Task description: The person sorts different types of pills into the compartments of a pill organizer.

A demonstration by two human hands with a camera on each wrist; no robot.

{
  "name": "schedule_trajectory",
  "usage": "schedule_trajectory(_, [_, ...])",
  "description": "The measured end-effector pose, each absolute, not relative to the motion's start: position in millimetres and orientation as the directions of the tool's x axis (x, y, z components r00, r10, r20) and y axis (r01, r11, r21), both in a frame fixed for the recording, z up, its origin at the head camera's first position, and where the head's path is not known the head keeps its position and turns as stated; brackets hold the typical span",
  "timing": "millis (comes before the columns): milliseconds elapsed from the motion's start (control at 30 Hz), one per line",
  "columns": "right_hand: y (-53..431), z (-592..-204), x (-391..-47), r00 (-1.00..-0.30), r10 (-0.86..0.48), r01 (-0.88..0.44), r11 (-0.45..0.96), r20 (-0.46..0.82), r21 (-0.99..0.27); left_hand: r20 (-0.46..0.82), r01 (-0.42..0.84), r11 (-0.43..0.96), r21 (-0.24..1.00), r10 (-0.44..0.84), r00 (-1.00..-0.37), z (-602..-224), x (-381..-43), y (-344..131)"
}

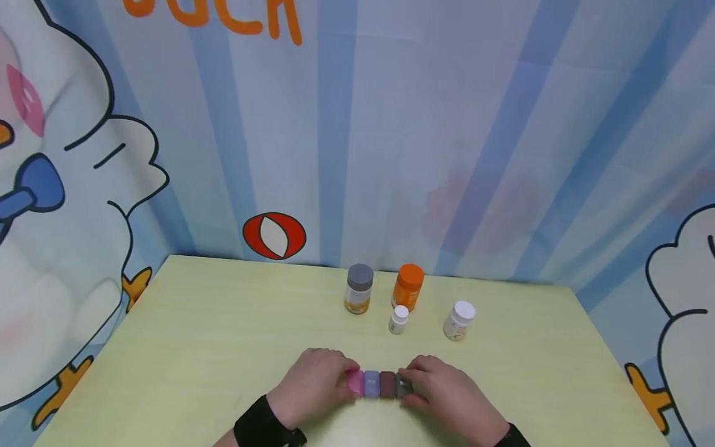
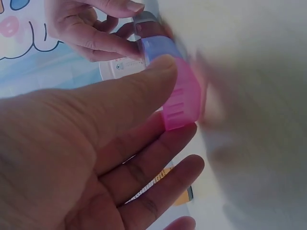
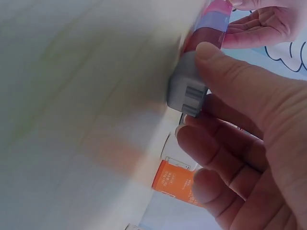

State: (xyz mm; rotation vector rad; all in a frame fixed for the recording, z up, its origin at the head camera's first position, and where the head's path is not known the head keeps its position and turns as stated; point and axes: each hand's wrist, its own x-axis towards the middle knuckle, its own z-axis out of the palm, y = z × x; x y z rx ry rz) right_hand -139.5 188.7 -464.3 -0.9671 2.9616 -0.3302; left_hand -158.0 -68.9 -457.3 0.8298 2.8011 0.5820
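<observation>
A short row of small joined boxes, a pill box (image 1: 379, 385), lies across the table between my hands, with pink, blue-violet, brown and grey sections from left to right. My left hand (image 1: 318, 382) pinches its pink end (image 2: 184, 96). In the left wrist view the thumb lies along one side of that section and fingers are at the other, the remaining fingers spread. My right hand (image 1: 444, 391) pinches the grey end (image 3: 184, 84), its thumb on one face and fingertips behind. Both end sections show ridged sides in the wrist views.
Behind the pill box stand a grey-capped bottle (image 1: 359, 289), an orange bottle (image 1: 408, 287), a tiny white bottle (image 1: 399, 320) and a white bottle (image 1: 460, 321). The pale yellow table (image 1: 234, 316) ends at a cartoon-printed curtain (image 1: 380, 136).
</observation>
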Motion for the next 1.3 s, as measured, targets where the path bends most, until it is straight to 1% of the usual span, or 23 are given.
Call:
schedule_trajectory(133, [191.6, -464.7, -137.9, -0.791, -0.610, -0.609, 0.773, 0.056, -0.178, -0.065, 0.479, 0.775, 0.413, 0.549, -0.833, -457.7, -156.4, -65.2])
schedule_trajectory(433, [190.4, -464.4, -137.7, -0.739, -0.668, -0.674, 0.728, 0.093, -0.123, -0.039, 0.476, 0.795, 0.375, 0.527, -0.849, -459.6, -153.2, -64.4])
schedule_trajectory(933, [189.0, -461.4, -135.9, -0.708, -0.695, -0.705, 0.705, 0.123, -0.079, 0.010, 0.505, 0.786, 0.356, 0.537, -0.843, -459.5, -152.3, -65.0])
schedule_trajectory(1167, [190.8, -461.3, -136.4, -0.681, -0.714, -0.730, 0.680, 0.159, -0.072, 0.007, 0.494, 0.790, 0.362, 0.528, -0.849, -459.8, -152.9, -63.5])
schedule_trajectory(1300, [191.8, -459.1, -138.1, -0.677, -0.721, -0.734, 0.676, 0.150, -0.066, 0.016, 0.499, 0.792, 0.352, 0.528, -0.849, -461.1, -153.2, -63.7])
